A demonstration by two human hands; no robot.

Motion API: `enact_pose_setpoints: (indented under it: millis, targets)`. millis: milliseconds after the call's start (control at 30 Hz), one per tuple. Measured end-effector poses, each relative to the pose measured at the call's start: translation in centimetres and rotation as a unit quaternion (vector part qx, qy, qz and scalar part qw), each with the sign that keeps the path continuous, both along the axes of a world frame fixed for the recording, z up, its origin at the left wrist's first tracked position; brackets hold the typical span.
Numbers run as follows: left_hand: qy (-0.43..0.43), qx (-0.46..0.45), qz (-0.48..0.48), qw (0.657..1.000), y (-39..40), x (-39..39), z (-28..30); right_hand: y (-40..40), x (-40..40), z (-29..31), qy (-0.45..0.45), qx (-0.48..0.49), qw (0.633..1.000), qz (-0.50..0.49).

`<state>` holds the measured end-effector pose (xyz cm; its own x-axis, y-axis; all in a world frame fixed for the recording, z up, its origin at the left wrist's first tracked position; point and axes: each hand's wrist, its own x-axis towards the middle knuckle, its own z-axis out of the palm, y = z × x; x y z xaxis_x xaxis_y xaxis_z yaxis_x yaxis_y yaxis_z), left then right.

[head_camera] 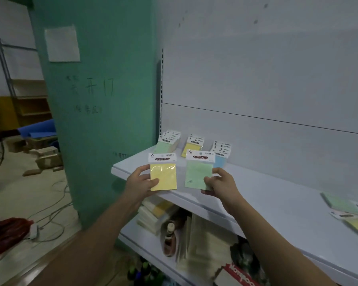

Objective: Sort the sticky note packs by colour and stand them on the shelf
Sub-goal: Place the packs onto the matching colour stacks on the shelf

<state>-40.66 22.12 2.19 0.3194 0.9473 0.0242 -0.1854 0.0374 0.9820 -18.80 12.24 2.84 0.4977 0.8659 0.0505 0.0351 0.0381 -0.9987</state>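
Note:
My left hand (140,183) holds a yellow sticky note pack (163,174) upright above the front edge of the white shelf (267,195). My right hand (220,182) holds a green sticky note pack (197,172) beside it. At the back of the shelf stand three rows: green packs (165,144) on the left, yellow packs (191,148) in the middle, blue packs (220,158) on the right, partly hidden by the green pack in my hand. Loose green and yellow packs (347,211) lie flat at the shelf's right end.
A green pillar (99,100) stands just left of the shelf. The lower shelf (153,246) holds stacked paper packs and a bottle (170,234). On the floor to the left are cables, cardboard boxes and a red fan base (4,232).

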Motion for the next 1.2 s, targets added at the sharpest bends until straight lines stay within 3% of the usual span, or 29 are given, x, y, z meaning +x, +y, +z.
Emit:
enact_pose_setpoints:
  millis: [300,500,700,867,1200]
  targets:
    - [0.032,0.002,-0.013,0.999,9.9,5.1,-1.3,9.6,4.5,-3.0,0.006,0.008,0.996,-0.088]
    - [0.076,0.04,-0.022,0.996,15.7,8.6,-0.8,16.0,4.9,-2.7,-0.001,0.036,0.995,-0.09]
    - [0.079,0.031,-0.047,0.995,19.8,11.5,-1.6,17.0,4.8,-5.1,0.034,0.071,0.984,-0.159]
    - [0.086,0.031,-0.077,0.993,22.7,14.4,-2.5,17.6,5.2,-5.9,-0.02,0.076,0.979,-0.189]
    - [0.2,0.161,-0.065,0.964,25.9,19.1,-2.8,19.7,5.9,-6.0,-0.054,0.024,0.961,-0.271]
